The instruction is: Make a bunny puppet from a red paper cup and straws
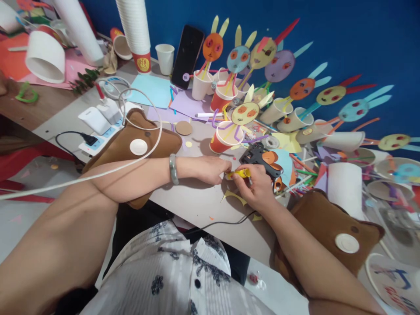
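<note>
A yellow marker or glue stick point(241, 173) lies across my right hand point(257, 186), whose fingers are wrapped round it. Its left tip meets my left hand point(215, 169), which is closed with the fingertips turned away; what they pinch is too small to make out. Just behind my hands stands a red and white paper cup point(220, 143) with a yellow bunny face point(245, 113) and purple pipe cleaners. Near my right hand are a black device point(259, 158) and orange paper pieces point(274, 159). Below it lies a yellow paper scrap point(233, 197).
Several bunny-face cups line the blue wall point(328, 30). Brown cushions point(328, 223) lie under both forearms. A power strip point(100, 142) and white cable point(157, 146) are on the left; a black phone point(187, 57) leans behind. Tall cup stack point(134, 26) at back left.
</note>
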### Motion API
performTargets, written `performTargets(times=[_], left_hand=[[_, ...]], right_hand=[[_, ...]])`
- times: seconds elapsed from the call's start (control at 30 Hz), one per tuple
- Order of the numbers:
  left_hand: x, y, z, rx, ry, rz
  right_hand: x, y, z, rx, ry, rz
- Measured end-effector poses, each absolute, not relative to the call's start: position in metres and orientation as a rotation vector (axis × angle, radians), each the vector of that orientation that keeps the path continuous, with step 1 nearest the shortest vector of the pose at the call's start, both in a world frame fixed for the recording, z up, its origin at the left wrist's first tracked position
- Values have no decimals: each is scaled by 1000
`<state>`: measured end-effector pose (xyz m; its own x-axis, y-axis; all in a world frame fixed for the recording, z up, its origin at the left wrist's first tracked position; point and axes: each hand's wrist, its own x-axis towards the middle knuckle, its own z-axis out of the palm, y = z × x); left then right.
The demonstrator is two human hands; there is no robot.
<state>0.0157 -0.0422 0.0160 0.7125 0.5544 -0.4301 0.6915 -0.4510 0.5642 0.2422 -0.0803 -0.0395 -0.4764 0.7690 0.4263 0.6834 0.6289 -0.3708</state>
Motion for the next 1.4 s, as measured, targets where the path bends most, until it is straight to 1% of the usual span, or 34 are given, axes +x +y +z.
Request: performTargets(times=[0.17, 0.3, 0.4, 0.5, 0.6, 0.67, 0.83, 1.07, 1.2, 1.3, 1.4], left_hand=[[15, -43, 16, 2175, 939, -252], [15, -43, 18, 2171, 940, -271], [15, -43, 18, 2171, 933, -262], [15, -43, 16, 2170, 937, -230], [15, -44, 17, 2166, 941, -230], [16, -44, 17, 2172, 936, -241], [16, -43, 14, 2159, 956, -224], [17, -41, 7, 2129, 963, -84], [16, -40, 7, 2114, 1015, 47], [18, -41, 3, 2180, 1093, 64], [23, -42, -4, 2288, 1136, 65]], right_hand=[[247, -83, -33, -1062, -2261, 353], [249, -84, -31, -1106, -2146, 202], [246, -81, -34, -1071, -2233, 88], [243, -78, -39, -989, -2333, 60], [243, -76, -40, -1016, -2322, 95], [244, -78, -38, -1086, -2284, 195], [247, -86, -25, -1234, -2003, 605], [250, -85, -26, -1142, -1447, 1027], [251, -79, -20, -1071, -1346, 1239], [252, -77, -13, -1009, -1247, 1408], [253, -79, -8, -1014, -1282, 1531]])
